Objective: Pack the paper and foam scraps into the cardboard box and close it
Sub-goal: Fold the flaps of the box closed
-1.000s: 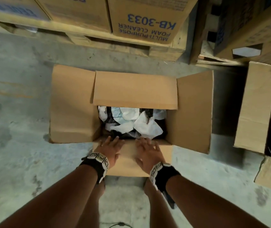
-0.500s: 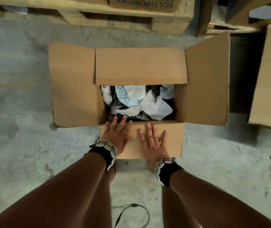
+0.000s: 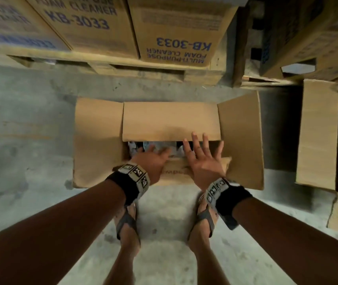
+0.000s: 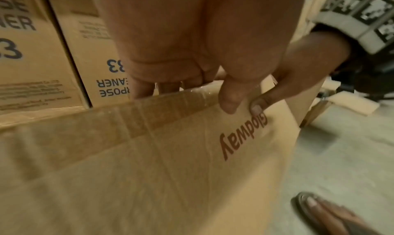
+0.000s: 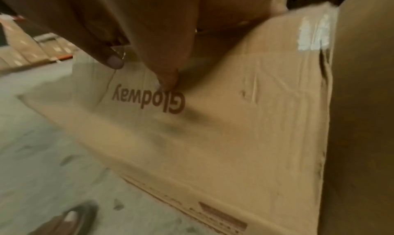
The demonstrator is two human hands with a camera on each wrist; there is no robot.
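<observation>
Cardboard box [image 3: 170, 120] on the concrete floor [image 3: 24, 140], directly ahead of both hands, near a pallet of stacked cartons [image 3: 176, 31]. Far flap folded over the opening; left and right flaps spread outward. Paper and foam scraps [image 3: 155, 146] visible in the remaining gap. Left hand [image 3: 152, 159] on the near flap [image 3: 176, 169], fingers reaching over its edge toward the scraps, thumb on the printed face. Right hand [image 3: 202, 159] spread wide, fingers straight, over the same flap, gripping nothing. Sandalled feet [image 3: 128, 225] just near of the box.
</observation>
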